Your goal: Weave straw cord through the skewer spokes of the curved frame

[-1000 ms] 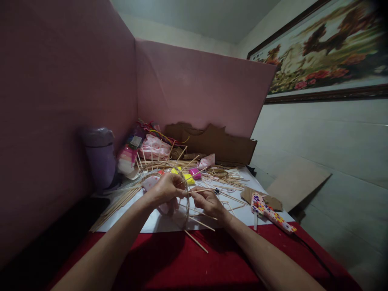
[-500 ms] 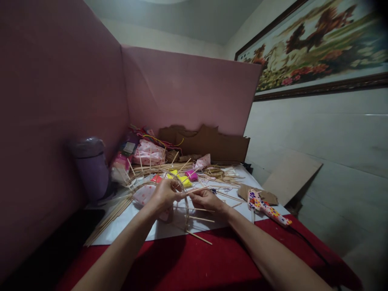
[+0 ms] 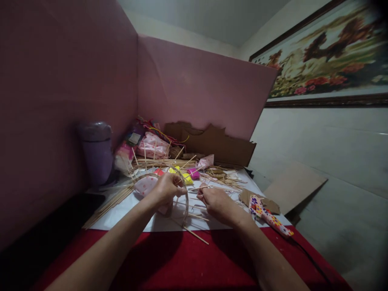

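A hoop [image 3: 186,208] of thin brownish strands stands tilted over the table, with several thin wooden sticks [image 3: 196,235] poking outward around its rim. My left hand [image 3: 166,188] pinches the hoop's right side between thumb and fingers. Just right of the rim is my right hand [image 3: 220,205], its fingers curled together close to the tip of one stick [image 3: 198,188]. Whether those fingers hold anything is too small to make out. White fabric with pink dots [image 3: 145,186] lies under the hoop, partly covered by my left forearm.
A glue gun [image 3: 271,218] with a flowered pattern lies at the right on torn cardboard [image 3: 268,203], its cord trailing off. Behind are loose sticks [image 3: 112,206], yellow packets [image 3: 184,178], a magenta packet [image 3: 194,173] and brown cardboard [image 3: 212,145]. A purple bottle [image 3: 97,159] stands left.
My right hand has drawn away from the hoop's rim to the right, leaving a gap between the hands. My left hand keeps its pinch on the hoop. The camera view has shifted slightly.
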### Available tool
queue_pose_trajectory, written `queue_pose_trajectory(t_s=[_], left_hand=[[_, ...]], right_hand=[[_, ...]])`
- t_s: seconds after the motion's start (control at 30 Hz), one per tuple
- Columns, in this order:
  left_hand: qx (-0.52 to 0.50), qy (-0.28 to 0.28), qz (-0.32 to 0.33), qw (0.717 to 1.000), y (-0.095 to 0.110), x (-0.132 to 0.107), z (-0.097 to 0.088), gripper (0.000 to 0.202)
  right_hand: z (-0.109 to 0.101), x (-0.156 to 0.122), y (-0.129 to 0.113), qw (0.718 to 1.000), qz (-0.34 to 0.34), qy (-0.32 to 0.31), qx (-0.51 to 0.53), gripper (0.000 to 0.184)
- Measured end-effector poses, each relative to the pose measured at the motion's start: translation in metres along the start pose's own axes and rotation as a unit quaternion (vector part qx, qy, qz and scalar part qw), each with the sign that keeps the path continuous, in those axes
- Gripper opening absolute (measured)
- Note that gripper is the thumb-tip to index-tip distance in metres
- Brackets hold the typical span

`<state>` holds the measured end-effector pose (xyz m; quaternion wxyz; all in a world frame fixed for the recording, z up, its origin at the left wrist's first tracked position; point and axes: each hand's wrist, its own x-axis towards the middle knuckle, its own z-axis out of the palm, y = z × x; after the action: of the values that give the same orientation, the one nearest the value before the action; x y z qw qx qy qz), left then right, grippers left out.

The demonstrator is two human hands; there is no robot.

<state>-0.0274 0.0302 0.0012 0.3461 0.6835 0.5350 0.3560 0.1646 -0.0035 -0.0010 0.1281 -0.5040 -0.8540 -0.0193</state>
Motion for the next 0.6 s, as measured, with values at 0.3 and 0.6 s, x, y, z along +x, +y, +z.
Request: queue_pose_trajectory(t_s=[0.3, 0.6], left_hand=[[0.004, 0.015, -0.007, 1.000, -0.001, 0.001, -0.005, 0.011], [0.000, 0.010, 0.000, 1.000, 0.002, -0.003, -0.005, 0.013]], right_hand=[[0.000, -0.008, -0.023, 0.972, -0.070, 0.088, -0.209, 0.015], [0.011, -0.009, -0.028, 0.963, -0.120, 0.144, -0.191, 0.015]])
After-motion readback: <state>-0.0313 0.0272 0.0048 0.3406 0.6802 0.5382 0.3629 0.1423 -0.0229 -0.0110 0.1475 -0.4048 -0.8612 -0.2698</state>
